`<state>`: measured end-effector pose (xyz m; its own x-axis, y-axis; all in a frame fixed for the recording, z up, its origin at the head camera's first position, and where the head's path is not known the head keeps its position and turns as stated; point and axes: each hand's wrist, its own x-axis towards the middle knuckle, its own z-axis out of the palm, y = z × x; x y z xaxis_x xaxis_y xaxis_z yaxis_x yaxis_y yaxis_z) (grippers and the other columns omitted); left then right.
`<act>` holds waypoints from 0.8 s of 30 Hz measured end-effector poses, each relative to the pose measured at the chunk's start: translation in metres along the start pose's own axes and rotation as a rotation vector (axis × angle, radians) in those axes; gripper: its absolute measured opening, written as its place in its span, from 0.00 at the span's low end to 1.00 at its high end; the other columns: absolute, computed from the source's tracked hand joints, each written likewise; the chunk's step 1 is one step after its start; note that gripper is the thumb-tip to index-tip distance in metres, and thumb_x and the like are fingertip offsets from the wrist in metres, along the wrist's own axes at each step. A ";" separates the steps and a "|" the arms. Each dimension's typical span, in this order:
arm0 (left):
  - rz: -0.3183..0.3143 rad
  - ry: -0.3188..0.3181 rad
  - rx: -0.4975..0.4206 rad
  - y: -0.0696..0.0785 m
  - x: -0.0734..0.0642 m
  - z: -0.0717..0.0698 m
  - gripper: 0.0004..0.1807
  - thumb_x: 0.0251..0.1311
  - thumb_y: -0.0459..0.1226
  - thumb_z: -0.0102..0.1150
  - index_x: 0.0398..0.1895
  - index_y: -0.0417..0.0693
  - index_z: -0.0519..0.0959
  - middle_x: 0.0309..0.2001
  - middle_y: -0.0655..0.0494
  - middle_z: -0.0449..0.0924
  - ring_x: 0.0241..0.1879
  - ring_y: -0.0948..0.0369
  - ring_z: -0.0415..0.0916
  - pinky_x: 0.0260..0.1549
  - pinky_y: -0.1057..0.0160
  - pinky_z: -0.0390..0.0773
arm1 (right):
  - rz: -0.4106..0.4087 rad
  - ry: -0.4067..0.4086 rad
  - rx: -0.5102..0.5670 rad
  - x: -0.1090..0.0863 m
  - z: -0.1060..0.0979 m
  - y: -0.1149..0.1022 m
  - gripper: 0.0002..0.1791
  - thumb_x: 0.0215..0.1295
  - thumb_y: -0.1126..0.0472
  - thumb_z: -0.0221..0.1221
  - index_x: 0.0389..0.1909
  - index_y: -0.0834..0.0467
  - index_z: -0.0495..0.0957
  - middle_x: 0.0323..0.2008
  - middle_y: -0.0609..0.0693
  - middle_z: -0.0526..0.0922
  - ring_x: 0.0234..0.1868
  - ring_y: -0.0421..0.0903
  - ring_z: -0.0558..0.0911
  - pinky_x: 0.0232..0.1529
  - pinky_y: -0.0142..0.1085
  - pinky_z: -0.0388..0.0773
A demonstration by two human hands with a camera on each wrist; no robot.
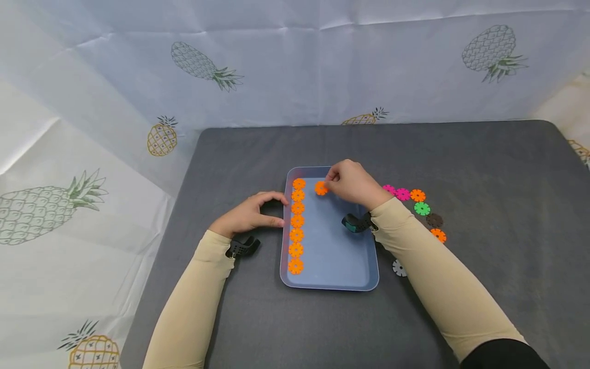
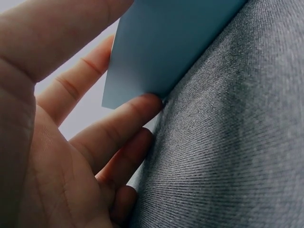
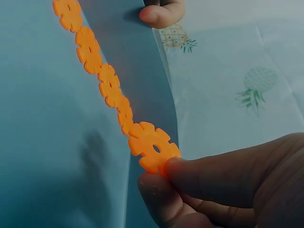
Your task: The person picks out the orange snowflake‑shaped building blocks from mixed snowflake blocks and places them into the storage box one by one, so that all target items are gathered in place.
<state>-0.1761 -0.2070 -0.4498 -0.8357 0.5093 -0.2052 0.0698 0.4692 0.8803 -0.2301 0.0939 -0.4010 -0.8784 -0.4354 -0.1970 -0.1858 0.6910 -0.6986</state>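
A blue-grey tray (image 1: 338, 256) lies on the table with a column of several orange snowflake discs (image 1: 297, 221) along its left side. Over the tray's far end, my right hand (image 1: 352, 183) pinches another orange snowflake disc (image 3: 156, 147) between thumb and fingertip. That disc is tilted and held by its edge in the right wrist view. My left hand (image 1: 252, 212) is at the tray's left side, fingers and thumb spread apart. Seen from the left wrist, its fingertips (image 2: 147, 102) rest against the outer wall of the tray (image 2: 161, 42).
Right of the tray are loose discs: pink (image 1: 403, 194), orange (image 1: 418, 195), green (image 1: 421, 208), dark brown (image 1: 434, 220) and a pale one (image 1: 399, 268) partly behind the right sleeve (image 1: 428, 266). A grey cloth (image 1: 258, 323) covers the table. Pineapple-print sheeting (image 1: 286, 77) hangs behind and at the left.
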 end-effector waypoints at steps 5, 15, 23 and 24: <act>0.002 0.001 0.006 -0.001 0.000 -0.001 0.24 0.59 0.41 0.79 0.57 0.58 0.81 0.63 0.57 0.76 0.67 0.53 0.64 0.70 0.47 0.61 | 0.018 -0.011 0.004 0.009 0.008 -0.003 0.11 0.73 0.64 0.57 0.37 0.61 0.89 0.36 0.56 0.89 0.27 0.48 0.76 0.32 0.39 0.72; 0.007 -0.009 0.007 -0.001 0.001 -0.002 0.23 0.59 0.42 0.79 0.57 0.58 0.81 0.63 0.58 0.76 0.66 0.53 0.64 0.69 0.46 0.63 | 0.065 0.000 -0.017 0.020 0.020 -0.004 0.14 0.72 0.63 0.59 0.27 0.59 0.86 0.21 0.49 0.80 0.20 0.45 0.70 0.26 0.37 0.65; -0.016 -0.005 0.008 0.001 0.000 -0.003 0.23 0.59 0.43 0.79 0.57 0.60 0.81 0.63 0.59 0.76 0.66 0.54 0.64 0.68 0.47 0.64 | 0.065 0.091 -0.025 0.023 0.030 0.001 0.12 0.72 0.64 0.59 0.27 0.59 0.85 0.21 0.49 0.79 0.21 0.44 0.73 0.25 0.35 0.68; -0.019 -0.004 0.007 0.002 0.000 -0.003 0.23 0.59 0.43 0.79 0.57 0.60 0.81 0.63 0.59 0.76 0.66 0.54 0.64 0.68 0.47 0.64 | 0.059 0.104 -0.025 0.024 0.031 0.001 0.11 0.72 0.63 0.60 0.31 0.59 0.87 0.24 0.50 0.82 0.22 0.45 0.75 0.26 0.35 0.70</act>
<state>-0.1773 -0.2085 -0.4469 -0.8350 0.5030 -0.2234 0.0577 0.4836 0.8734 -0.2374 0.0661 -0.4273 -0.9290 -0.3320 -0.1635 -0.1423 0.7283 -0.6704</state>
